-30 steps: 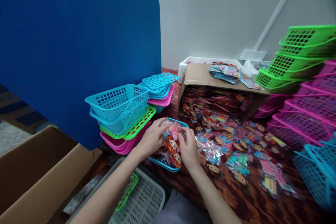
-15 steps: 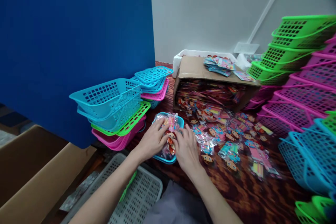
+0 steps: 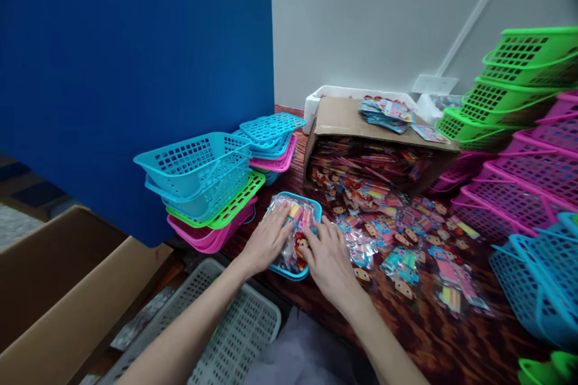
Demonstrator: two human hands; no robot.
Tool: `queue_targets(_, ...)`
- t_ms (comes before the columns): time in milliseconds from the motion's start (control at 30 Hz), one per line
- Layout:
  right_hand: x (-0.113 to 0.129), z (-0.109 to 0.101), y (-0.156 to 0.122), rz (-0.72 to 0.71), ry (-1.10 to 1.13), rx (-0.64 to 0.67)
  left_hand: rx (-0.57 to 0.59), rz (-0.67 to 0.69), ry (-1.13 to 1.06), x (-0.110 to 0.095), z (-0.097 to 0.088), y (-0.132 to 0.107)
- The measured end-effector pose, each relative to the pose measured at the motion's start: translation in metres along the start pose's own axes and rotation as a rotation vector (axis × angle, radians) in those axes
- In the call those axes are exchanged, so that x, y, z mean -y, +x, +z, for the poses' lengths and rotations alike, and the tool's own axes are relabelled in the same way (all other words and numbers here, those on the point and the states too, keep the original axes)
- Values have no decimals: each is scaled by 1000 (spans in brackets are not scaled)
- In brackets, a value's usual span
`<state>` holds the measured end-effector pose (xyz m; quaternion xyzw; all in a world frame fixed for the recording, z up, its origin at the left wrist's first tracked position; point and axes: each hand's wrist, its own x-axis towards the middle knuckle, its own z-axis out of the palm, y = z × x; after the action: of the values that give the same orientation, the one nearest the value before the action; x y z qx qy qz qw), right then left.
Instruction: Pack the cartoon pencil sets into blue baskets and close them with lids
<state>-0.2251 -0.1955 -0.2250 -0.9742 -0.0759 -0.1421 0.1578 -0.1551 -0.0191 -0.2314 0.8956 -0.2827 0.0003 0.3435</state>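
A small blue plastic basket (image 3: 294, 277) stands at the table's near edge, filled with clear packets (image 3: 295, 216) showing pink and yellow strips and a cartoon head. On the left part of these packets lies my left hand (image 3: 266, 239), fingers stretched out. My right hand (image 3: 329, 255) rests on the basket's right side, fingers spread over the packets and the rim. Neither hand grips anything that I can see. Just right of the basket, many similar packets (image 3: 400, 258) are spread over the dark wood-grain table.
A cardboard box (image 3: 338, 117) on its side spills packets, with flat cards (image 3: 388, 113) on top. Stacked baskets and lids (image 3: 198, 174) stand left; green (image 3: 519, 60), pink (image 3: 501, 192) and blue baskets (image 3: 537, 283) stand right. A grey crate (image 3: 246, 319) sits below the table edge.
The view has shifted slightly left, so things sit further right. My hands have stayed on the basket, and the packets under them lie differently, with yellow strips showing at the top.
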Motion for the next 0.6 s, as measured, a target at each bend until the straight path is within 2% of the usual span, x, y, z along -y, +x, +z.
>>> queue_targets(133, 2, -2, -3, -92, -12, 29, 21, -48, -96, 5, -4, 7)
queue_targets(233, 3, 4, 0, -78, -43, 60, 106, 55, 97, 0, 0, 11)
queue_targets(367, -1, 7, 5, -59, -30, 32, 127, 165, 369, -8, 9, 9)
queue_targets(467, -7, 6, 7, -82, 36, 20, 121, 186, 398, -7, 13, 5)
queue_targets(600, -13, 5, 12, -99, 133, 98, 86, 166, 353, -2, 14, 3)
